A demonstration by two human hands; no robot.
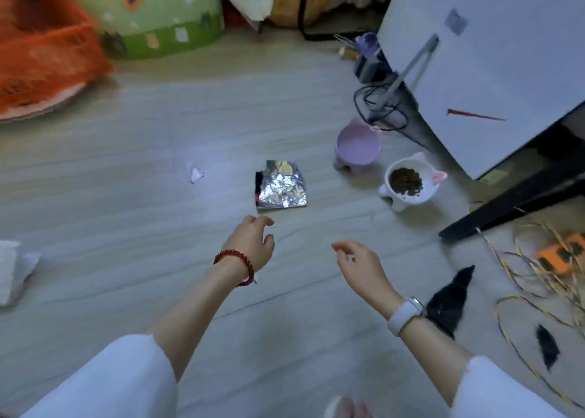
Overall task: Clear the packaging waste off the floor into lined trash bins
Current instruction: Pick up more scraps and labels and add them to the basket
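A crumpled silver foil packet [281, 186] lies flat on the pale wooden floor in the middle of the view. My left hand [253, 243], with a red bead bracelet on the wrist, hovers just short of the packet's near edge, fingers loosely curled and holding nothing. My right hand [357, 264], with a white watch on the wrist, hangs lower right of the packet, fingers relaxed and holding nothing. A small white paper scrap [196, 174] lies left of the packet. White crumpled wrapping [14, 270] sits at the left edge. No trash bin is visible.
A pink bowl [357, 145] and a white cat-ear bowl of kibble [408, 185] stand right of the packet. A white table [493, 69] with a black foot [512, 204] and cables fills the upper right. Black scraps [449, 297] and yellow strands [538, 278] lie at lower right. An orange crate [41, 53] sits at upper left.
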